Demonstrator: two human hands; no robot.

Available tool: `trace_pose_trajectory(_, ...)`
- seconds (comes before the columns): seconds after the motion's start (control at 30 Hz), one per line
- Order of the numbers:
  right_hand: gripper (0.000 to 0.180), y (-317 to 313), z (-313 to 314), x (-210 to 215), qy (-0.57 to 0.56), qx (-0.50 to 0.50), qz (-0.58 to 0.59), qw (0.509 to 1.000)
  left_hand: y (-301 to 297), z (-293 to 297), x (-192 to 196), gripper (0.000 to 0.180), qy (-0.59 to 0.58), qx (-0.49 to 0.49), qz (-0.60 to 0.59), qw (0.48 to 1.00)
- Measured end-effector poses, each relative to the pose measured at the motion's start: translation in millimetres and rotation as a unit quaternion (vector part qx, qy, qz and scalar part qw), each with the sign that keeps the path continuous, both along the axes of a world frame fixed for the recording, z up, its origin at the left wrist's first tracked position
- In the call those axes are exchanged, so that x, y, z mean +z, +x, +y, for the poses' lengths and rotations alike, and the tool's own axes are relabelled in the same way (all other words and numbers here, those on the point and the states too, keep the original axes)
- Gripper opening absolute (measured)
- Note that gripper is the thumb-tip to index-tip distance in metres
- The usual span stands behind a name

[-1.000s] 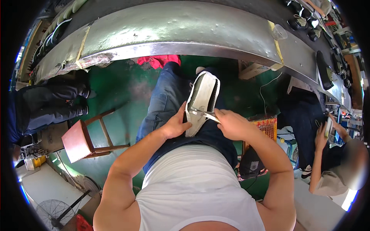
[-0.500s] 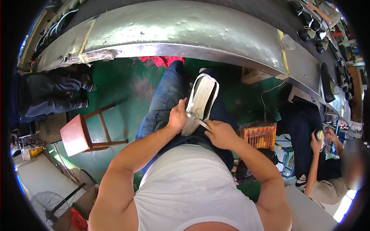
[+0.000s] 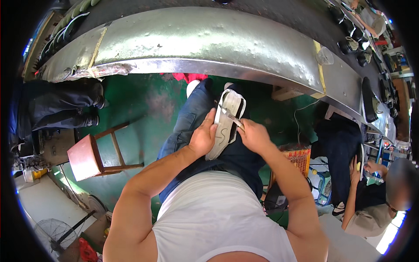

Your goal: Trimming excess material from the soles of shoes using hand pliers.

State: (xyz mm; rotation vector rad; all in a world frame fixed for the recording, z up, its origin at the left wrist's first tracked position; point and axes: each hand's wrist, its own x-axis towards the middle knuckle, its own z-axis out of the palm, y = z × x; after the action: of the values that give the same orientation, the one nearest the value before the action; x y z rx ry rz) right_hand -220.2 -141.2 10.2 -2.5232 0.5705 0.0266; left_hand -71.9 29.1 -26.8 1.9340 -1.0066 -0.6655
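Note:
A pale, sole-shaped shoe piece (image 3: 223,139) lies across my lap, its flat underside up and its toe end pointing away from me. White edging runs round its far end, and a dark line is drawn on the surface. My left hand (image 3: 204,136) grips the near left edge, fingers along the side. In my right hand (image 3: 255,136) is a slim metal hand tool (image 3: 231,118) with a wider head. That head touches or hovers over the far half of the shoe piece; I cannot tell which. My fist hides the handle's end.
A metal-edged bench (image 3: 196,43) spans the far side, with dark shoes (image 3: 370,99) on its right. A wooden chair (image 3: 83,157) stands left, near another person's legs (image 3: 65,105). At right, a seated co-worker (image 3: 366,218) handles a shoe. A fan (image 3: 54,236) stands lower left.
The tool's head has moved from the near part of the shoe piece to its far half. My left hand has shifted slightly nearer and lies flatter along the edge.

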Motion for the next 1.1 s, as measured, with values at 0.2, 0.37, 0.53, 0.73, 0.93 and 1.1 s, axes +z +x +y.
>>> trace_pose_trajectory(0.2, 0.020, -25.2, 6.9, -0.9, 0.067, -0.085, -0.011, 0.994, 8.6, -4.2, 25.5, 0.058, 0.039, -0.114, -0.076, 0.990)
trace_pose_trajectory(0.37, 0.028, -7.2, -38.6, 52.9, 0.336, -0.079, 0.176, 0.922, 17.4, -18.1, 42.6, 0.060, 0.224, -0.154, -0.073, 0.959)
trace_pose_trajectory(0.53, 0.038, 20.5, -25.7, 15.2, 0.144, -0.068, -0.116, 0.980, 14.7, -24.9, 51.8, 0.062, 0.251, -0.179, -0.063, 0.949)
trace_pose_trajectory(0.73, 0.043, 23.8, -22.4, 11.6, 0.109, -0.014, 0.042, 0.993, 17.6, -21.2, 54.9, 0.064, 0.274, -0.199, -0.082, 0.937)
trace_pose_trajectory(0.93, 0.044, 3.7, -9.5, 6.8, 0.175, -0.025, -0.025, 0.984, 19.7, -30.7, 96.7, 0.065, 0.335, -0.279, -0.118, 0.892)
trace_pose_trajectory(1.1, 0.043, 4.1, -0.5, 30.7, 0.197, -0.014, 0.038, 0.980, -13.2, 26.6, 17.6, 0.065, 0.083, 0.072, 0.131, 0.985)
